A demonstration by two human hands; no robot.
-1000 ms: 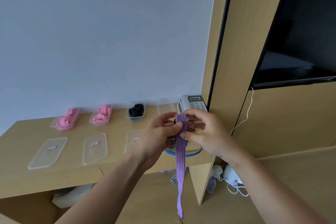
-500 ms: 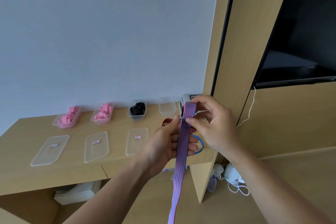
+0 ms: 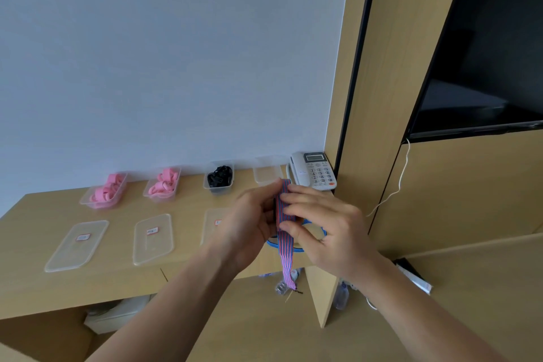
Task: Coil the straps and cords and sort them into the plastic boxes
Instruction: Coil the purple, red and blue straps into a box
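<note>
A red-and-blue striped strap [image 3: 285, 247] is wound round the fingers of my left hand [image 3: 249, 226], which holds the coil above the desk's right end. My right hand [image 3: 326, 226] pinches the strap's upper part and lays it over the coil. A short loose tail hangs below the hands, past the desk edge. At the back of the desk stand two plastic boxes of pink coils [image 3: 105, 189] [image 3: 163, 184], one box of black coils [image 3: 219, 178] and a clear box [image 3: 266, 175] whose inside I cannot see. A blue strap [image 3: 318, 229] lies under my right hand.
Three clear lids with red labels [image 3: 78, 244] [image 3: 152, 236] [image 3: 213, 223] lie on the wooden desk [image 3: 32, 282]. A white telephone [image 3: 314, 170] stands in the back right corner. A wooden panel and a dark screen [image 3: 484, 53] rise on the right. Small things lie on the floor under the desk.
The hanging tail has grown much shorter as more strap went round my left fingers. Both hands stayed above the desk's right end; my right hand dropped from above the coil onto it.
</note>
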